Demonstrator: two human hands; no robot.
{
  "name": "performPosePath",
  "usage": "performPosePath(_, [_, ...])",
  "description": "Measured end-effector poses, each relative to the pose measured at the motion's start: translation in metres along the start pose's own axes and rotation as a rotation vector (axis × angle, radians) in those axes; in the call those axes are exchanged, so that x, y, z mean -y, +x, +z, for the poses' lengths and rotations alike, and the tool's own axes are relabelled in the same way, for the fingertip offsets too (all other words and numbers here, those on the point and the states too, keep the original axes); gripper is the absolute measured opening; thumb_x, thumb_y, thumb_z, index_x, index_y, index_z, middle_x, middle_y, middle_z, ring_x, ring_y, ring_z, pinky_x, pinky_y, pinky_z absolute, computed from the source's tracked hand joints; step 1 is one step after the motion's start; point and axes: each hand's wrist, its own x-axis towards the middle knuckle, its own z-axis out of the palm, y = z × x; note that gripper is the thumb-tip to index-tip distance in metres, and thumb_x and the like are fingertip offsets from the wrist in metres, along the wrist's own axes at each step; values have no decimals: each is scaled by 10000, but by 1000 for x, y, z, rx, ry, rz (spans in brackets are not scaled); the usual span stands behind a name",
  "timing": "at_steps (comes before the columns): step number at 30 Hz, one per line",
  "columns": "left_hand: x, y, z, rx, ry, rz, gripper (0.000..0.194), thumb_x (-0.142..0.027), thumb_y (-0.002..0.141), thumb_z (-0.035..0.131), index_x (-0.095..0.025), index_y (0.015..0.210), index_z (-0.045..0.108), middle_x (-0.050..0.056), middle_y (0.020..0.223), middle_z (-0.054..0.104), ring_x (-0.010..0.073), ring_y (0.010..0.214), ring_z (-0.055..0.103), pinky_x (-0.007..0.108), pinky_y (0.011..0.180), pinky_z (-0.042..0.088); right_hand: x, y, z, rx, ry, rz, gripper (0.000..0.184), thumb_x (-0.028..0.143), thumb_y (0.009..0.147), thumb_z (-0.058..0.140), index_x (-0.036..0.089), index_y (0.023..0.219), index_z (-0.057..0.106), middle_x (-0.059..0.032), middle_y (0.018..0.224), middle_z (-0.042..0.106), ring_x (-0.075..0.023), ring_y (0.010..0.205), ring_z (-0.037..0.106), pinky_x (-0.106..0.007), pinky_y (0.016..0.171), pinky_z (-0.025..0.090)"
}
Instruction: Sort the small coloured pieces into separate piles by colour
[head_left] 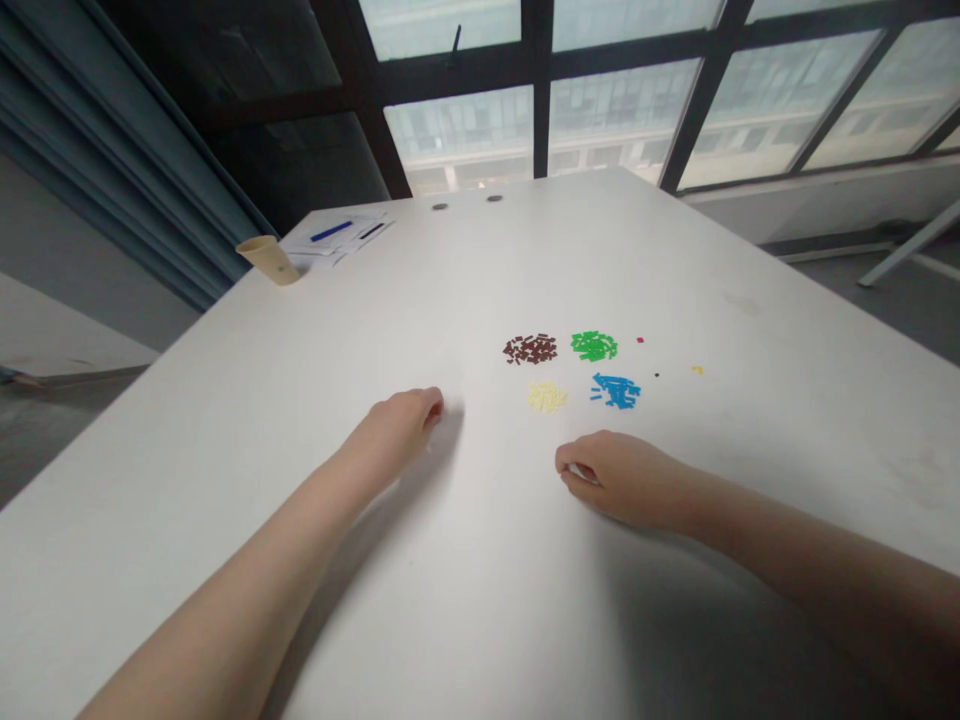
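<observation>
My left hand (405,420) rests on the white table (480,600), left of the small coloured pieces, its fingers curled into a loose fist. Nothing shows in it. My right hand (611,475) lies just in front of the blue pieces, fingers curled in towards the thumb around a small hollow, with nothing visible held. The blue pieces (619,391) form a pile nearest that hand. Beside them is a pale yellow pile (547,397). Behind these two sit a dark brown pile (531,349) and a green pile (595,346). Neither hand touches a pile.
Right of the piles lie a tiny red piece (640,340), a black speck (657,375) and small yellow pieces (697,370). A paper cup (270,260) stands at the left edge, near papers (300,240) with a blue pen (331,231). Windows rise behind the table.
</observation>
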Motion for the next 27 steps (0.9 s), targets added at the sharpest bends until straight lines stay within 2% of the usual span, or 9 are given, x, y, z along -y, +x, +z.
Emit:
performPosePath(3, [-20, -4, 2, -84, -224, 176, 195, -230, 829, 343, -189, 887, 525, 50, 820, 599, 164, 709, 532, 268, 643, 387, 0, 0, 1, -10, -3, -3, 186, 165, 766, 403, 183, 607, 499, 5, 566, 509, -104, 535, 392, -239, 491, 200])
performPosePath(7, [-45, -10, 12, -18, -467, 399, 204, -235, 848, 351, -196, 909, 542, 43, 875, 594, 151, 795, 530, 257, 728, 402, 0, 2, 1, -28, -10, -8, 196, 186, 783, 409, 188, 640, 543, 1, 578, 526, -108, 541, 402, -238, 496, 206])
performPosePath(9, [-51, -11, 18, 19, -561, 464, 216, -216, 850, 354, -195, 903, 562, 50, 903, 590, 150, 833, 525, 254, 753, 401, 0, 2, 2, -48, -7, -13, 197, 195, 789, 409, 191, 667, 564, 2, 581, 529, -108, 545, 404, -237, 502, 211])
performPosePath(11, [-53, -11, 24, 38, -653, 452, 213, -215, 847, 374, -196, 897, 580, 52, 909, 592, 148, 837, 526, 248, 731, 405, -1, 3, 2, -65, 2, -21, 197, 206, 795, 408, 194, 692, 575, 5, 585, 530, -108, 548, 403, -235, 509, 217])
performPosePath(15, [-53, -10, 32, 44, -871, 297, 143, -258, 806, 487, -180, 877, 583, 41, 838, 613, 143, 785, 546, 251, 687, 413, -1, 3, 3, -82, 24, -45, 198, 218, 805, 402, 190, 712, 574, 9, 591, 527, -101, 550, 406, -231, 513, 215])
performPosePath(18, [-53, -10, 35, 58, -1010, 234, 135, -282, 761, 558, -157, 814, 568, 35, 777, 605, 137, 742, 549, 260, 687, 421, 1, 3, 3, -101, 40, -53, 189, 214, 803, 410, 185, 710, 572, 17, 579, 506, -95, 545, 399, -226, 514, 212])
performPosePath(22, [-54, -11, 34, 62, -1064, 218, 124, -270, 734, 593, -153, 748, 555, 24, 742, 588, 128, 720, 530, 255, 677, 414, 5, 4, 2, -147, 96, -79, 172, 202, 790, 431, 180, 692, 570, 36, 549, 451, -83, 519, 366, -215, 511, 214])
performPosePath(27, [-56, -12, 32, 67, -1073, 241, 127, -271, 731, 599, -153, 722, 554, 11, 701, 570, 123, 696, 511, 248, 667, 395, 7, 5, 4, -264, 222, -111, 151, 249, 776, 486, 191, 821, 618, 50, 531, 416, -78, 496, 362, -200, 513, 247])
